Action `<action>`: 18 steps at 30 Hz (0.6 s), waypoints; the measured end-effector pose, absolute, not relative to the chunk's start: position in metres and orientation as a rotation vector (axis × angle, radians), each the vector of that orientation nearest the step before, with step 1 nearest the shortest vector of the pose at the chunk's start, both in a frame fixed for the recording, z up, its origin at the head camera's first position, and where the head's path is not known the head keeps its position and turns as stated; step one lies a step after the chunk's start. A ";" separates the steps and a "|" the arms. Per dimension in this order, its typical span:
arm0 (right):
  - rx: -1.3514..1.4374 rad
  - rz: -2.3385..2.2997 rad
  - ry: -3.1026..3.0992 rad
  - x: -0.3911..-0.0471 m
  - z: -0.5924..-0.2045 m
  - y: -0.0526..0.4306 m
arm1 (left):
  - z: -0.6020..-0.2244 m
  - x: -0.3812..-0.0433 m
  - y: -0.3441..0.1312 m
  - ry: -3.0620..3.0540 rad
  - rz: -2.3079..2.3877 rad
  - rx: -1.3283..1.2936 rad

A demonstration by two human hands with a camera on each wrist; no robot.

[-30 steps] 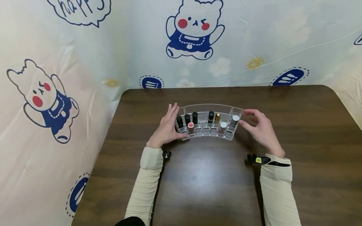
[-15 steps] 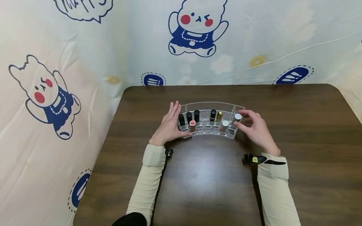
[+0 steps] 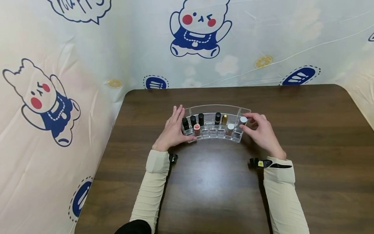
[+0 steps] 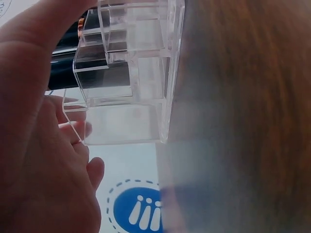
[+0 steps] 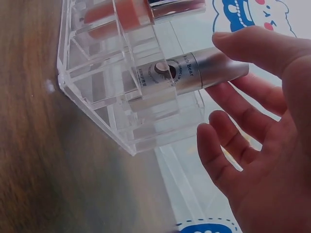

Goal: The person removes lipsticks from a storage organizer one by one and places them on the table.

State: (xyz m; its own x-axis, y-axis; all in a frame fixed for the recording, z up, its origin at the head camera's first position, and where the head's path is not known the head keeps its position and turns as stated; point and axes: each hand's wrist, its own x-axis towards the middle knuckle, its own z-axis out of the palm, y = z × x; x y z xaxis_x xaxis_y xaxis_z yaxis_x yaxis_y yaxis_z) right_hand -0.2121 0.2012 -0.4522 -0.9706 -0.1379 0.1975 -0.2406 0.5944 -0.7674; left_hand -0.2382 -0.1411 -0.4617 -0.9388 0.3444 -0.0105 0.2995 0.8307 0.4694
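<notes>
A clear curved lipstick organizer [image 3: 213, 132] stands on the table, holding several tubes in two rows. My left hand [image 3: 172, 133] grips its left end, thumb along the front and fingers at the side and back. At the right end, my right hand [image 3: 260, 131] pinches the cap of a silver lip gloss tube [image 5: 216, 70] between thumb and fingers. That tube's lower part sits inside a clear compartment. Beside it in the right wrist view is a coral lip gloss tube [image 5: 129, 19] with a silver cap. Black-capped tubes [image 3: 201, 119] and a gold tube [image 3: 224, 119] fill part of the back row.
A pink-topped tube [image 3: 197, 129] is in the organizer's front row at left, with bare compartments to its right. The brown wooden table [image 3: 210, 188] reaches back to a printed cloth [image 3: 239, 42]. Another cloth side [image 3: 38, 162] hangs along the left.
My right hand has moved left from the organizer's right end and its thumb and fingers have closed on the silver tube's cap. The left hand keeps its place on the organizer.
</notes>
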 end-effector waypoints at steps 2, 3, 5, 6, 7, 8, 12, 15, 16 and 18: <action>0.326 1.325 -2.696 -0.212 -0.453 0.201 | -0.463 -0.238 -0.142 2.919 0.716 0.517; 0.329 1.321 -2.695 -0.212 -0.453 0.201 | -0.463 -0.239 -0.142 2.923 0.712 0.521; 0.339 1.312 -2.697 -0.213 -0.452 0.200 | -0.464 -0.239 -0.143 2.937 0.692 0.523; 0.342 1.307 -2.699 -0.213 -0.452 0.200 | -0.464 -0.239 -0.143 2.942 0.683 0.520; 0.345 1.303 -2.700 -0.213 -0.452 0.199 | -0.464 -0.239 -0.143 2.947 0.669 0.516; 0.347 1.299 -2.702 -0.213 -0.452 0.199 | -0.463 -0.239 -0.143 2.954 0.650 0.513; 0.352 1.292 -2.711 -0.213 -0.453 0.199 | -0.459 -0.239 -0.142 2.995 0.559 0.513; 0.352 1.294 -2.721 -0.213 -0.453 0.199 | -0.457 -0.239 -0.142 3.027 0.490 0.536; 0.352 1.294 -2.726 -0.213 -0.452 0.200 | -0.456 -0.239 -0.142 3.032 0.471 0.546; 0.352 1.295 -2.737 -0.213 -0.452 0.200 | -0.456 -0.240 -0.142 3.040 0.452 0.556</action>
